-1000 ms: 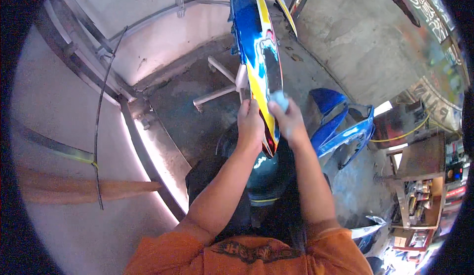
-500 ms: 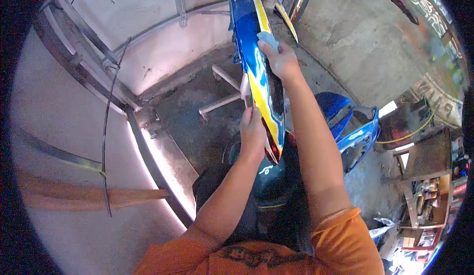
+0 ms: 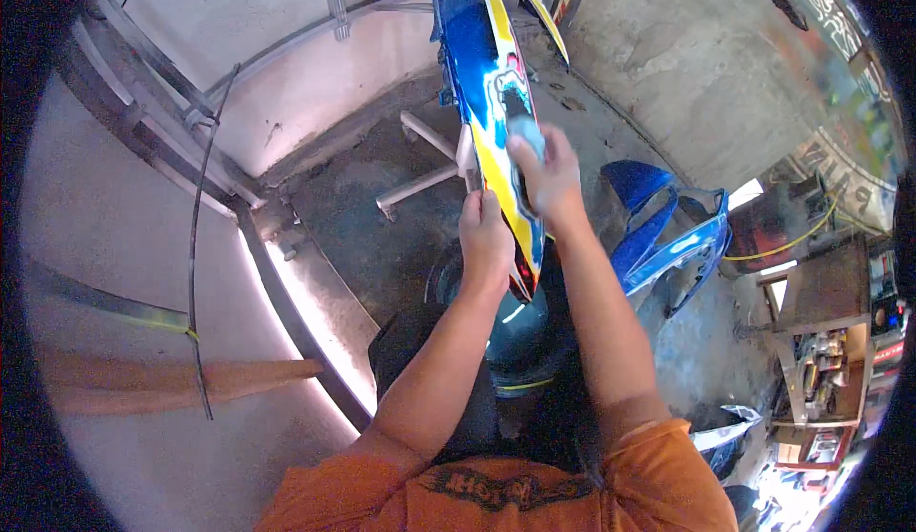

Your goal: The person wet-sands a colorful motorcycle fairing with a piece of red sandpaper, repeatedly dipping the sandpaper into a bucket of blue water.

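Note:
A long glossy vehicle panel (image 3: 468,64) in blue, yellow and white stands lengthwise before me, its pointed, red-tinged lower tip toward my body. My left hand (image 3: 485,231) grips the panel's left edge near that lower end. My right hand (image 3: 551,179) has a light blue pad or cloth (image 3: 525,131) pressed on the panel's face, around its middle right, with the fingers curled over it. Below the panel, between my legs, is a dark round object (image 3: 510,360), partly hidden by the panel and my arms.
Other blue panels (image 3: 663,255) lie on the floor to the right, near a yellow hose (image 3: 792,250) and a wooden shelf (image 3: 825,417) of small items. A white stand (image 3: 415,188) is behind the panel. Metal bars (image 3: 143,122) and a pale wall are at the left.
My right hand with the blue pad slid up the panel from its lower part to higher up, and is now partway back down. My left hand keeps its grip near the lower end.

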Demonstrator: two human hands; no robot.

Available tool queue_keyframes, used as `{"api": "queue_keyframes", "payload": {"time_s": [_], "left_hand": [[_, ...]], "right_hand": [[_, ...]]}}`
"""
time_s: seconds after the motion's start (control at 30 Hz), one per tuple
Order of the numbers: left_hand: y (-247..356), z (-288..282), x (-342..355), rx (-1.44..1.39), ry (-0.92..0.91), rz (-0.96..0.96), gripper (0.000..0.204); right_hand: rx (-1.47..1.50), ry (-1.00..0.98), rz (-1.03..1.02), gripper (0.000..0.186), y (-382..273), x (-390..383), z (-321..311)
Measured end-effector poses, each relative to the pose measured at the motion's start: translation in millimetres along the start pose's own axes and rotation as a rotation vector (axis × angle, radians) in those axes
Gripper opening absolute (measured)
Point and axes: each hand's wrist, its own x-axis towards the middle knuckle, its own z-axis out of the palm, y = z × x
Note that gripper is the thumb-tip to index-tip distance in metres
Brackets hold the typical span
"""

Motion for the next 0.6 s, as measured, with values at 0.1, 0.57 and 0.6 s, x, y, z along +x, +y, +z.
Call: {"api": "queue_keyframes", "payload": {"time_s": [0.1, 0.57, 0.6], "left_hand": [[4.1, 3.7, 1.1, 0.194, 0.059, 0.067, 0.033], [2.7, -3.4, 2.2, 0.181, 0.01, 0.06, 0.036], [6.9, -3.2, 0.0, 0.191, 0.007, 0.055, 0.036]], "right_hand": [[-0.03, -0.012, -0.05, 0.056, -21.8, 60.4, 13.1], [0.076, -0.061, 0.124, 0.045, 22.3, -64.9, -10.0], [0.077, -0.062, 0.126, 0.045, 17.2, -64.2, -10.3]]}}
